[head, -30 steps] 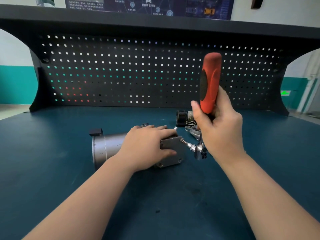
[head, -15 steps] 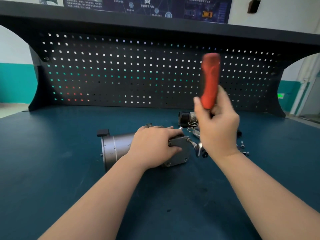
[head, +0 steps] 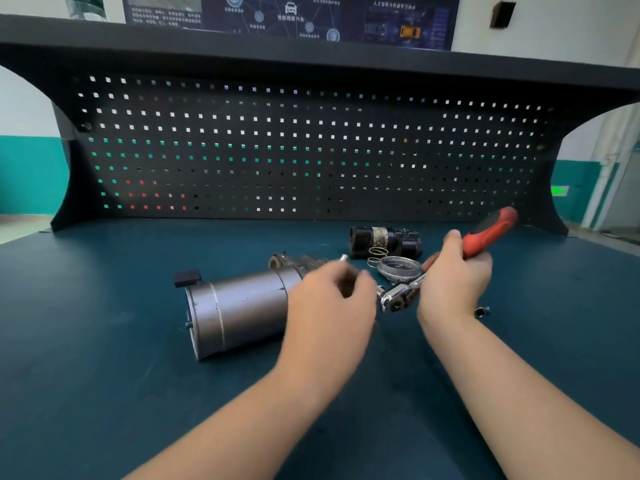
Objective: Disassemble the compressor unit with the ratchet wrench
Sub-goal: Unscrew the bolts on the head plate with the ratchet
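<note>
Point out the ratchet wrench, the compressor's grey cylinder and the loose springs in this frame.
ratchet wrench (head: 398, 299): head view, on its chrome head.
compressor's grey cylinder (head: 242, 311): head view, on the middle of its side wall.
loose springs (head: 377, 251): head view, on the coil nearest the black part.

A: Views?
B: One, head-worn, above the near edge of the workbench (head: 104, 375), close.
A: Facing?
B: Forward and down, toward the pegboard (head: 311, 150) at the workbench's far edge.
</note>
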`<state>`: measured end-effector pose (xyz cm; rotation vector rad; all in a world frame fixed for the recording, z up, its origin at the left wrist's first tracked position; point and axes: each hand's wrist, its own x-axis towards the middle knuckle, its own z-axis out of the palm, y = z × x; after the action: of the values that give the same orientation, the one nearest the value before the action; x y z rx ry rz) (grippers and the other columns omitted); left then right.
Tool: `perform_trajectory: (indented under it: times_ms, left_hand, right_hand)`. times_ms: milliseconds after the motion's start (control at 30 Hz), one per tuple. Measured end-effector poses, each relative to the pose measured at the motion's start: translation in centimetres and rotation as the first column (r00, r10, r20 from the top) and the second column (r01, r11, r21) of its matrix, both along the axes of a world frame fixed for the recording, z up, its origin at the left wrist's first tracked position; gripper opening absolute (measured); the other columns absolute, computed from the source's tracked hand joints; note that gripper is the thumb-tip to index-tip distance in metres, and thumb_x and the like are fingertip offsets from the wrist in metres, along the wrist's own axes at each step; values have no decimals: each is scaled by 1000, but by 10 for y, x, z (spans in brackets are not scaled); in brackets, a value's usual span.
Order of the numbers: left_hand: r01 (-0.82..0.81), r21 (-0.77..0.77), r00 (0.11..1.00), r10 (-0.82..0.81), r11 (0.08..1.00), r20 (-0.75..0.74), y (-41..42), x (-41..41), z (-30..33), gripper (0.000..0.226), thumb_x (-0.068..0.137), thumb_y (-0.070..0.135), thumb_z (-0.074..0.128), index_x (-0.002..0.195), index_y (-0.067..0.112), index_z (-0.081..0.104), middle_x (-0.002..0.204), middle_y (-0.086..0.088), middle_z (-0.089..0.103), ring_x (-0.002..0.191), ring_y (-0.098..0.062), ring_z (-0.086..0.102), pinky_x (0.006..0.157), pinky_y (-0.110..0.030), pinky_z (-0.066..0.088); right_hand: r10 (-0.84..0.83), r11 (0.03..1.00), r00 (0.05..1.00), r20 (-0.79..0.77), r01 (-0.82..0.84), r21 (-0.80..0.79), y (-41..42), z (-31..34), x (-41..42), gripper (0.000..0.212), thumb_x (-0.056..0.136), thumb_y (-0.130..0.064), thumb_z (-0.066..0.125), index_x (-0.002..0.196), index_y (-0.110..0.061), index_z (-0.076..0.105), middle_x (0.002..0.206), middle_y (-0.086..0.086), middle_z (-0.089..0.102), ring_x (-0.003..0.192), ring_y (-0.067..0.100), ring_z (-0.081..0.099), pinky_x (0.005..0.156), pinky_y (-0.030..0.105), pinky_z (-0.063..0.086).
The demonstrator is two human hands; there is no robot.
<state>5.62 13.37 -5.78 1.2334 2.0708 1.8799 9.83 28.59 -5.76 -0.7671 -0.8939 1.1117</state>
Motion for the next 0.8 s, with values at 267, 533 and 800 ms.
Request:
perform_trajectory:
  times_ms: [267,533,800]
  left_hand:
    - [309,193,320,-293,931,901,24,16,-8,41,98,33,45,103,-5,56,92,-23,66,71,-26,68,59,-30,56]
    - [274,283,155,-333,919,930,47,12,8,21,91,18,60,88,-3,61,82,-20,64,73,-30,65,52,-36,58]
    - [192,373,151,-403,908,903,48,9,-2,15,93,8,55,98,-6,58,77,-18,60,77,-30,62,63,-41,58]
  right_hand:
    - [117,987,993,13,-118,111,2,3,3,16,95,-31,52,85,-19,47,46,-1,52,37,5,48,39,17,39]
    - [262,903,927,268,-333,271,4,23,23,19,91,-38,62,86,-20,57,60,3,61,45,11,56,48,27,46]
    - [262,673,841,474,-511,535,-14,37,32,10,82,-41,66,82,-43,56,63,-4,63,54,14,62,46,23,47]
